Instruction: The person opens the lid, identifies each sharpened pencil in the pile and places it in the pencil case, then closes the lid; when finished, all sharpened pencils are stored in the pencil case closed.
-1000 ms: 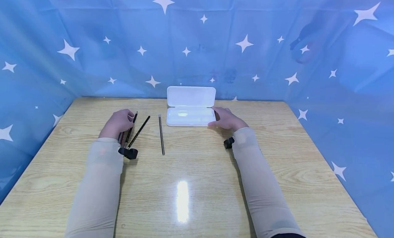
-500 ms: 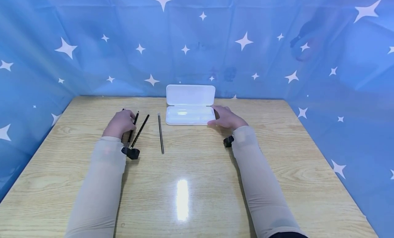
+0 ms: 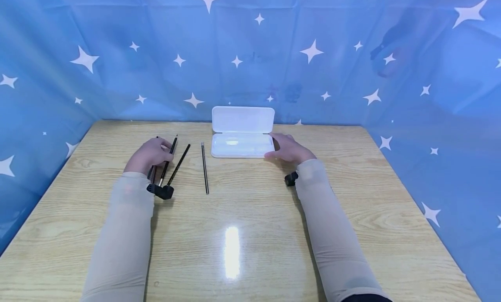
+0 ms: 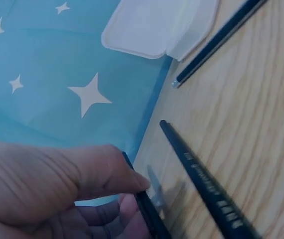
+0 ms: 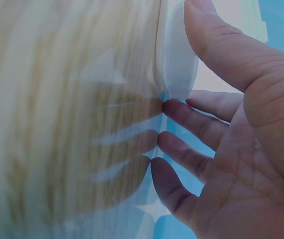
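In the head view my left hand (image 3: 150, 155) is at the left, pinching a slim black pencil (image 3: 168, 160) between thumb and fingers; the left wrist view shows the thumb pressed on its dark barrel (image 4: 149, 216). Part of another dark pencil (image 3: 153, 174) shows beneath this hand, mostly hidden. Just right of it lies a black pencil (image 3: 180, 163) with light lettering. Farther right is a dark, striped pencil (image 3: 205, 169). My right hand (image 3: 288, 150) holds the right end of an open white pencil case (image 3: 242, 155), thumb at the front corner and fingers behind.
The case lid (image 3: 243, 119) stands raised near the back edge of the wooden table (image 3: 266, 215). Behind and at the sides hangs a blue cloth (image 3: 242, 41) with white stars. Black wrist cameras (image 3: 166, 192) are strapped to both wrists.
The left hand has shifted slightly right, then back left, with the pencil it pinches now reaching a little farther up. The right hand and the pencil case have stayed in place.
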`<move>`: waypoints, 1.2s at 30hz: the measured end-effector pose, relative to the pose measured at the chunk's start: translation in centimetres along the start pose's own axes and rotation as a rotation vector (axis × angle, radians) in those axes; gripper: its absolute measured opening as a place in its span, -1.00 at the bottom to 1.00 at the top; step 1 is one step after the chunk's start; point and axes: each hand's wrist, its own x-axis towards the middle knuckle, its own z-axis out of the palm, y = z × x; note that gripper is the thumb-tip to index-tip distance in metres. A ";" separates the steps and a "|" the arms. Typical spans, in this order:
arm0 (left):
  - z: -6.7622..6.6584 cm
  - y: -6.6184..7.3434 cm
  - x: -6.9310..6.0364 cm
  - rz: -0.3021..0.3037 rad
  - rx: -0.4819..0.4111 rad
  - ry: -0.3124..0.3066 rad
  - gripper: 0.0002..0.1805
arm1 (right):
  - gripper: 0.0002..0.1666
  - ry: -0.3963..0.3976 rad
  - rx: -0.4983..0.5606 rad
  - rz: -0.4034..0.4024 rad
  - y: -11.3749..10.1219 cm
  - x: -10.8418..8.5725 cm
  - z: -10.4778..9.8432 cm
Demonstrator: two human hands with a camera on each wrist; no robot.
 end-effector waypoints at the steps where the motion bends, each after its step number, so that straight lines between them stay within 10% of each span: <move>1: -0.1 -0.1 0.0 0.004 -0.028 -0.007 -0.35 | 0.06 -0.001 0.002 0.001 0.0 0.0 -0.1; 36: -1.0 -0.2 -0.1 0.102 -0.377 -0.099 -0.29 | 0.05 0.010 -0.023 -0.017 0.0 0.1 0.1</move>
